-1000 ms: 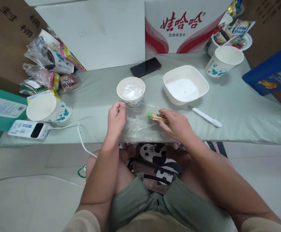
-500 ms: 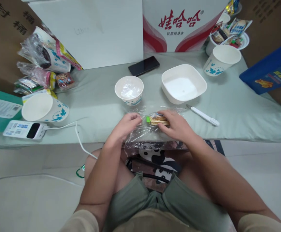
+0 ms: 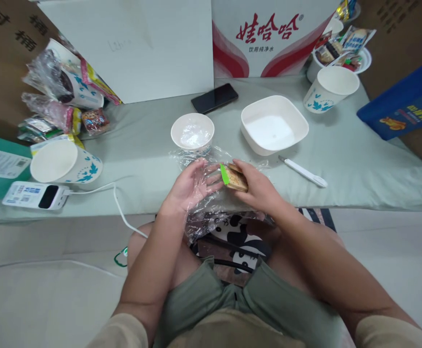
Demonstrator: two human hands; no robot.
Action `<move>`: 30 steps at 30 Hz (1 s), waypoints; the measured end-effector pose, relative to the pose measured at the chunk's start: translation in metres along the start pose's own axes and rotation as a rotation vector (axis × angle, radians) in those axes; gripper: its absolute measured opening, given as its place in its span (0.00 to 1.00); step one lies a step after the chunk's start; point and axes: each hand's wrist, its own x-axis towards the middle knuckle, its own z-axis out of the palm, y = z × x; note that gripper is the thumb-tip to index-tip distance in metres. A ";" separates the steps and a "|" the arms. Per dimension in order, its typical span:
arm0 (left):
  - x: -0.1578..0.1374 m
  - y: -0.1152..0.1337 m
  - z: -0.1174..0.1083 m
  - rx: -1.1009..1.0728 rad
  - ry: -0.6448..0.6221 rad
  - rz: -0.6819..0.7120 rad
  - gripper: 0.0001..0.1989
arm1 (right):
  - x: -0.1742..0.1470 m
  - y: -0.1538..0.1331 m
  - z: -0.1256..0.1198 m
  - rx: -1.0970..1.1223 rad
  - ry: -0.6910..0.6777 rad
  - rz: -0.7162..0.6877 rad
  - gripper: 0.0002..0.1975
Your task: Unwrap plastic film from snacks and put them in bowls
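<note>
My right hand (image 3: 259,188) is closed around a small packet of crackers (image 3: 237,180) with a bright green strip at its left end. The packet is tilted up off the cloth. Facing it from the left, my left hand (image 3: 192,186) is open, its fingers apart and their tips close to the green strip. Thin clear plastic film (image 3: 205,212) lies around and partly over the left fingers and droops past the table edge. Just beyond my hands stand a paper bowl (image 3: 192,131) with clear plastic in it and a white square bowl (image 3: 274,125).
A white-handled knife (image 3: 303,171) lies to the right. A black phone (image 3: 215,98) rests behind the bowls. Paper cups stand left (image 3: 65,162) and right (image 3: 330,89). A power bank (image 3: 35,195) trails a white cable (image 3: 122,215). Boxes (image 3: 131,53) line the back.
My right hand has lifted and turned the cracker packet so its cracker face shows. My left hand has opened from a pinch and shifted beside it; the film is more bunched.
</note>
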 end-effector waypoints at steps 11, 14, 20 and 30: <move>-0.005 0.014 -0.015 0.398 0.351 0.166 0.08 | -0.010 0.001 -0.031 0.203 0.132 0.048 0.16; -0.009 0.021 -0.018 0.409 0.354 0.166 0.08 | -0.011 0.007 -0.044 0.359 0.343 0.072 0.20; -0.017 0.025 -0.016 0.417 0.207 0.145 0.12 | 0.041 0.039 -0.075 0.321 0.814 0.191 0.26; -0.019 0.020 -0.016 0.270 -0.046 0.256 0.16 | -0.021 0.023 -0.063 0.515 0.477 0.075 0.36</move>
